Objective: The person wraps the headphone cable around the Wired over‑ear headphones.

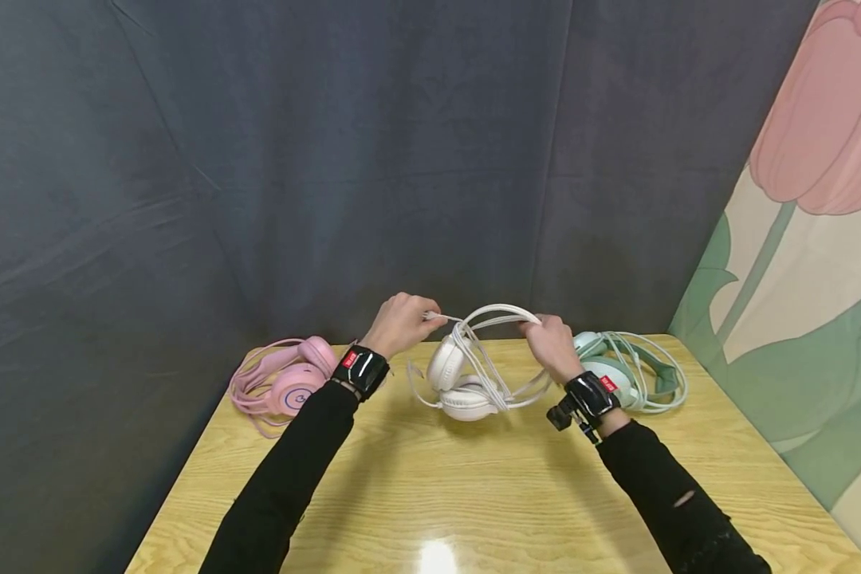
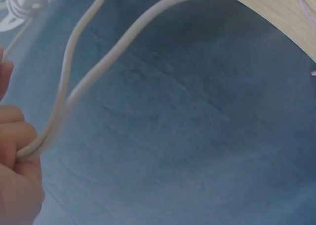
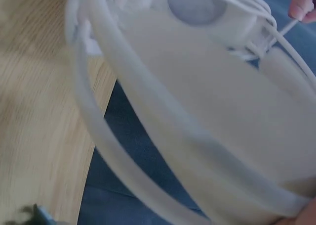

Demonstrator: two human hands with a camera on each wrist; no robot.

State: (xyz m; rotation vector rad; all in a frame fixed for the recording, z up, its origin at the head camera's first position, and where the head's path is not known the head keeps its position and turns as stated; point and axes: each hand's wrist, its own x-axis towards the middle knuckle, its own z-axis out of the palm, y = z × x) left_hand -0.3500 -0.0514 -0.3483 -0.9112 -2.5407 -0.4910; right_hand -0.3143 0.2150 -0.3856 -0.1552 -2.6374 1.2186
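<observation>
White headphones (image 1: 468, 400) are tilted above the middle of the table, their white cable looped around the headband and ear cups. My right hand (image 1: 554, 347) grips the headband at its right side. In the right wrist view the headband (image 3: 222, 101) fills much of the picture, with strands of cable beside it. To the left of the headphones, my left hand (image 1: 403, 323) holds part of the white cable. The left wrist view shows that cable (image 2: 106, 62) running out of the curled fingers in two strands. Whether the lower ear cup touches the table I cannot tell.
Pink headphones (image 1: 296, 389) with their cable lie on the wooden table (image 1: 438, 478) at the left. At the right lie green headphones (image 1: 667, 379) with a pale green cable. A dark curtain (image 1: 402, 159) hangs behind, and a flower-patterned wall (image 1: 796, 319) borders the right side.
</observation>
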